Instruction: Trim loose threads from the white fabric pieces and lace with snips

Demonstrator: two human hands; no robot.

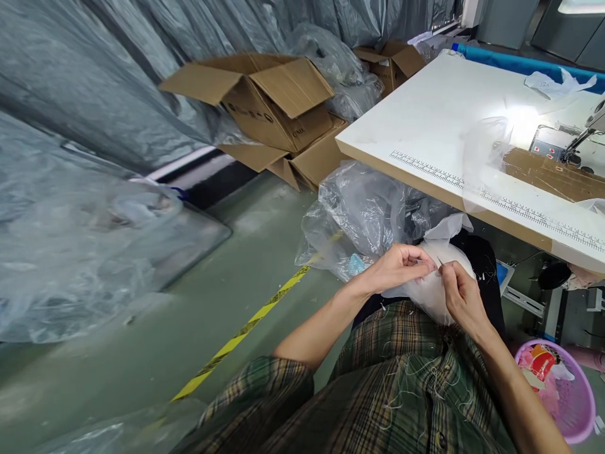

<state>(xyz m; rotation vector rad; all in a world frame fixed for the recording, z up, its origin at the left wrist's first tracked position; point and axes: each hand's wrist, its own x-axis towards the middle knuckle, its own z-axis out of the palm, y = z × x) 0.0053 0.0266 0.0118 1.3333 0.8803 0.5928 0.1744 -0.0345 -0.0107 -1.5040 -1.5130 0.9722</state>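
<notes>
Pinching white sheer fabric point(425, 301) bunched on the lap, near the table point(401, 126) — left hand point(401, 265) closed on the cloth, right hand point(462, 295) gripping a small pointed tool point(440, 261), exact type unclear. Tip sits close to the left fingertips, so a slip could prick a finger or snag the thin material. Nothing visible pins the bundle, so a leg shift might slide it floorward. Loose threads point(401, 391) on the plaid shirt point(368, 410) could cling to it — minor risk.

Sheer white fabric point(426, 296), loosely bunched
</notes>
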